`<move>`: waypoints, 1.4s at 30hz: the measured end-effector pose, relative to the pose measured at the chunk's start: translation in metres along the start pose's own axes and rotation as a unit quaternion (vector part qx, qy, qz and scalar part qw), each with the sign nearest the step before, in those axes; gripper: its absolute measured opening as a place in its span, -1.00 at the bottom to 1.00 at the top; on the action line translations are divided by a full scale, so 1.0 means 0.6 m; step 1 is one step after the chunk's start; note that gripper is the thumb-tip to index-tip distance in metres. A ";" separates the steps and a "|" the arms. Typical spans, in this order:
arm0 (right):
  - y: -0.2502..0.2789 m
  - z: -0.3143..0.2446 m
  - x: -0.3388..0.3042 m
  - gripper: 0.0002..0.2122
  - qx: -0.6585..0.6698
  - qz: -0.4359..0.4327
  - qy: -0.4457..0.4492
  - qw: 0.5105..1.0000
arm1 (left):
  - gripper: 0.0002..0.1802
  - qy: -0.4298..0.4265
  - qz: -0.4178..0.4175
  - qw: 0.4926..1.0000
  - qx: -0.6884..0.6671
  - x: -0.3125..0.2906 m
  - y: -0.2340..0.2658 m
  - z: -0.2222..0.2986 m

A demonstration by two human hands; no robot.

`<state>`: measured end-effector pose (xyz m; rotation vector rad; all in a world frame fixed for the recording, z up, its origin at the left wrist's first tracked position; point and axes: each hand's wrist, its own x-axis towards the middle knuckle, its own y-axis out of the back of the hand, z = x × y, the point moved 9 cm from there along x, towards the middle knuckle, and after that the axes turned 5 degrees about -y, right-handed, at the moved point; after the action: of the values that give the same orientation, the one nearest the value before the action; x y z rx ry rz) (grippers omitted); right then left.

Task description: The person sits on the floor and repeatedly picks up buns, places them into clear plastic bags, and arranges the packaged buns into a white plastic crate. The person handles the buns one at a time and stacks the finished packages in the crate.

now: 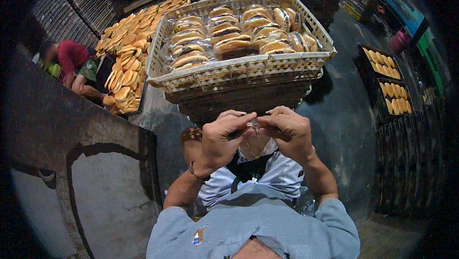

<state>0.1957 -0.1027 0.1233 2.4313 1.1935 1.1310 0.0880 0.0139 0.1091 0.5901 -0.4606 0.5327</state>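
My left hand (221, 138) and my right hand (289, 132) meet in front of my body, fingertips almost touching. Both pinch the top of a clear plastic bag (258, 150), which hangs down between them over my lap. What the bag contains, if anything, I cannot make out. Just beyond my hands stands a cream plastic crate (239, 64) with slatted walls. Inside it lie rows of bagged buns (234, 44) with a dark filling, wrapped in clear plastic.
At the left, many loose buns (126, 63) lie heaped beside a crouching person (74, 58) in a red shirt. Trays of bread rolls (396, 99) stand at the right above dark stacked trays (406, 158). A dark-edged counter (110, 134) borders my left side.
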 end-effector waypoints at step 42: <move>-0.244 0.068 -0.060 -0.84 0.278 -0.136 -0.220 0.925 | -0.86 0.127 0.178 0.968 0.127 -0.230 0.103 -0.064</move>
<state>0.1251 -0.0285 0.0053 2.5651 1.7814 0.1454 -0.0447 0.0353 0.0300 0.6758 -0.2550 1.0092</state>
